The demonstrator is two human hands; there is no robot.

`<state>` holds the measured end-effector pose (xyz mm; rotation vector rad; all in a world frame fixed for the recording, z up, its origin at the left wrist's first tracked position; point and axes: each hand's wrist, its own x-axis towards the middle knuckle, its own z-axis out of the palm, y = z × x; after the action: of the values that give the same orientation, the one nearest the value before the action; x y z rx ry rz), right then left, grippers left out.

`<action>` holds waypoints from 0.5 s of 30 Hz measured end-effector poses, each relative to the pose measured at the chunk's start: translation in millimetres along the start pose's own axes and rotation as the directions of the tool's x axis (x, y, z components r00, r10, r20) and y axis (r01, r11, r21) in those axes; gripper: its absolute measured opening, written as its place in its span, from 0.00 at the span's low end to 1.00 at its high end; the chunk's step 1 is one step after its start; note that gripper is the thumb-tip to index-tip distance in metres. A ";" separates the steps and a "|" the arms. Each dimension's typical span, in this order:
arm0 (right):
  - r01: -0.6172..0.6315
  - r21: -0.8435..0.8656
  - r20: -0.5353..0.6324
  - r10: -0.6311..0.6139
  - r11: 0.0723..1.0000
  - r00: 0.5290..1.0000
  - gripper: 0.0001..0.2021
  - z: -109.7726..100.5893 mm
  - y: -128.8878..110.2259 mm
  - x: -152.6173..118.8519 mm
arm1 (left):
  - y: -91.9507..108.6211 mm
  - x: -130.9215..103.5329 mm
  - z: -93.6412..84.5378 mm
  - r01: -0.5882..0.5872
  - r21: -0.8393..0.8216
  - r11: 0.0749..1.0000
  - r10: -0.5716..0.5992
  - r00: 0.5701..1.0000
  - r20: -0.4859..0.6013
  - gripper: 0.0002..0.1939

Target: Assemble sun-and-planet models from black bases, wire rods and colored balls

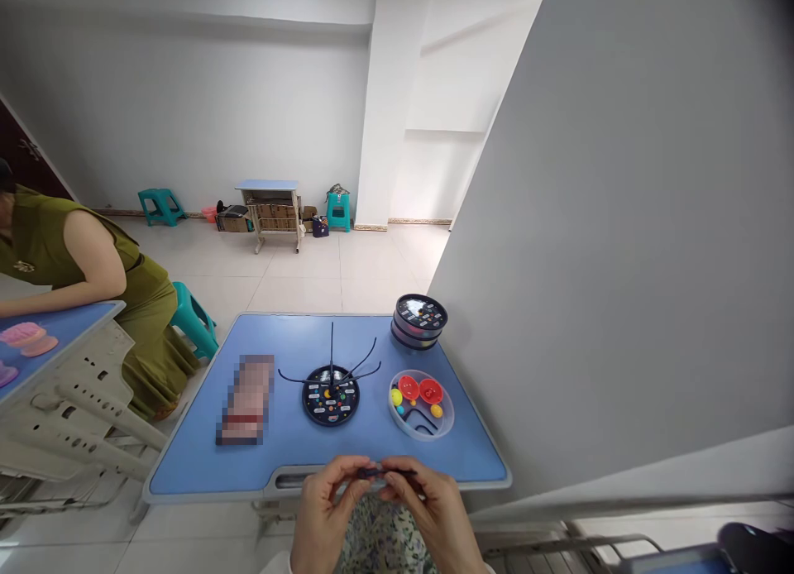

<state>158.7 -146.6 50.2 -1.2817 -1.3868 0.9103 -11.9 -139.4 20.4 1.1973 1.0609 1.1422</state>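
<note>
At the bottom centre of the frame, the left hand (327, 508) and right hand (431, 508) pinch a small dark piece (372, 472) between them, over the table's (204, 466) near edge; a loose pinch could drop it off that edge. Just beyond, right of centre, round balls sit in the clear tray (394, 421); a sleeve catching its rim might spill them. Left of it, thin black rods (332, 346) splay from the black disc (318, 410), so a careless reach could bend or unseat one.
</note>
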 end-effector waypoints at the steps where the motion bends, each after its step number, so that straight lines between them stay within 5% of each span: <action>1: 0.030 -0.039 -0.007 -0.030 0.999 1.000 0.21 -1.1 1.4 -1.6 | -0.3 -0.2 -0.6 -0.006 0.021 1.000 0.006 1.000 0.012 0.10; 9: 0.229 -0.234 0.054 -0.223 0.945 0.973 0.16 -7.4 -6.9 -3.6 | 0.6 -8.9 -6.2 -0.056 0.257 0.965 0.061 0.998 -0.012 0.12; 15: 0.347 -0.277 0.164 -0.312 0.896 0.936 0.11 -12.9 -18.9 -2.9 | 10.0 -19.0 -7.3 -0.005 0.211 0.978 -0.006 0.999 0.051 0.12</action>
<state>166.6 -153.6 70.6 -1.1748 -1.8248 0.5581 -22.4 -157.1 29.9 1.3848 1.1647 1.0113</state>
